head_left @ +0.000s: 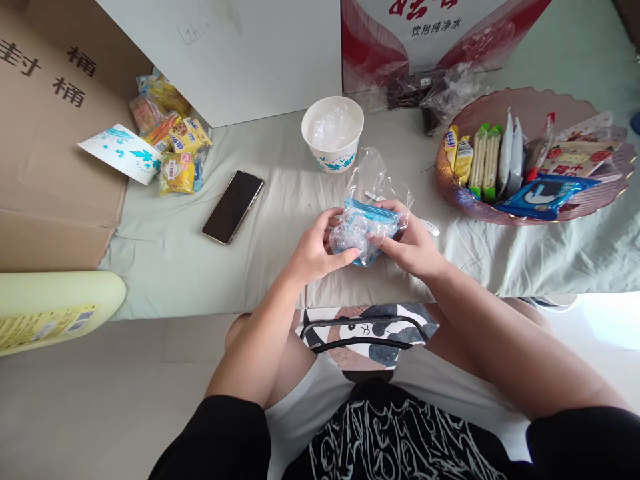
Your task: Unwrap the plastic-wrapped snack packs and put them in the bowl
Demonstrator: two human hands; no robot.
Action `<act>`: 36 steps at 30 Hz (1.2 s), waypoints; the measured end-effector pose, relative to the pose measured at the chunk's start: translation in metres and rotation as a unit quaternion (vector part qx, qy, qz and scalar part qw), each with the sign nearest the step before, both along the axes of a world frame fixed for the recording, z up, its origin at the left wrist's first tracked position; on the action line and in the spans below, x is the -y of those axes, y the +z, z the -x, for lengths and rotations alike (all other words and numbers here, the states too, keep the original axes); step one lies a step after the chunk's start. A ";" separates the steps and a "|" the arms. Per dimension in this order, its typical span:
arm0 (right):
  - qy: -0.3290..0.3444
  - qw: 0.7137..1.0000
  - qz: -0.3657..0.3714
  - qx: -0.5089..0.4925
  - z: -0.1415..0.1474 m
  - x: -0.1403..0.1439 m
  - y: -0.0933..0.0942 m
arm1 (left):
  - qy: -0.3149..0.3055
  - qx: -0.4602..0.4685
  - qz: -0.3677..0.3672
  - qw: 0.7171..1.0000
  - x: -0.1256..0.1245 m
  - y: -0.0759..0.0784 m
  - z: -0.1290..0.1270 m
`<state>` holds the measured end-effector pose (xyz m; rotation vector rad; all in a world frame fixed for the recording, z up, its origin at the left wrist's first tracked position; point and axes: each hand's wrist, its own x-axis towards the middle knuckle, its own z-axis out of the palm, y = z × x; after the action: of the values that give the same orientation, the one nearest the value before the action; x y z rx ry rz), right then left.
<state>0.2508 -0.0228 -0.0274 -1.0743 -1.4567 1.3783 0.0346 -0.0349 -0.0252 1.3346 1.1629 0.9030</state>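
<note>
A low surface covered with a pale green cloth (165, 260) is seen from above, its near edge running just in front of the seated person's knees. Pale flooring is seen below that edge. The far edge is closed off by a white board (240, 53) and a red-and-white printed carton (425, 27); the left end is walled by a large brown cardboard box (45, 133).

Near the middle of the near edge, a small blue packet in clear plastic wrap (367, 227) is held just above the cloth. It is pinched from the left by the left hand (315, 250), thumb and fingers pressed together on the wrap, and gripped from the right by the right hand (413, 247), fingers curled over its top.

Behind the hands, toward the far edge, a white paper bowl (333, 137) stands upright. A dark phone (233, 207) lies flat left of centre. A heap of snack packets (175, 143) is piled at the far left corner beside the box. A pink scalloped tray (500, 107) filled with wrapped snacks occupies the right end.

Bare cloth is left between the phone and the hands, and between the hands and the tray.
</note>
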 end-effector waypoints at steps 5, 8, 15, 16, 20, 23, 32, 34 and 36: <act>0.037 0.998 0.033 -0.047 -0.001 0.002 0.007 | -0.077 0.089 0.066 0.991 -0.001 0.012 -0.002; 0.035 0.998 0.029 -0.044 0.002 0.003 0.008 | -0.086 0.144 0.092 0.982 -0.001 0.010 -0.006; -0.004 0.988 0.107 -0.114 0.003 0.002 0.006 | -0.081 0.172 0.029 0.981 -0.005 0.001 -0.008; 0.007 0.983 0.136 -0.127 0.003 0.002 0.005 | -0.097 0.172 0.031 0.980 -0.006 0.001 -0.008; 0.043 0.972 0.163 -0.162 0.004 0.001 0.000 | -0.130 0.177 0.065 0.973 -0.008 0.003 -0.006; 0.043 0.976 0.131 -0.170 0.005 -0.001 -0.001 | -0.110 0.166 0.095 0.975 -0.009 0.004 -0.005; 0.056 0.986 0.092 -0.124 0.008 -0.001 -0.002 | -0.094 0.138 0.099 0.981 -0.013 0.004 -0.003; 0.055 0.994 0.026 -0.086 0.008 -0.001 -0.003 | -0.106 0.118 0.087 0.983 -0.013 0.005 -0.002; 0.038 0.997 -0.059 -0.031 0.007 0.000 -0.005 | -0.114 0.099 0.067 0.986 -0.013 0.005 -0.003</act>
<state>0.2434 -0.0223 -0.0320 -0.9036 -1.5273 1.3482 0.0372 -0.0218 -0.0200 1.2098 0.8826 0.7583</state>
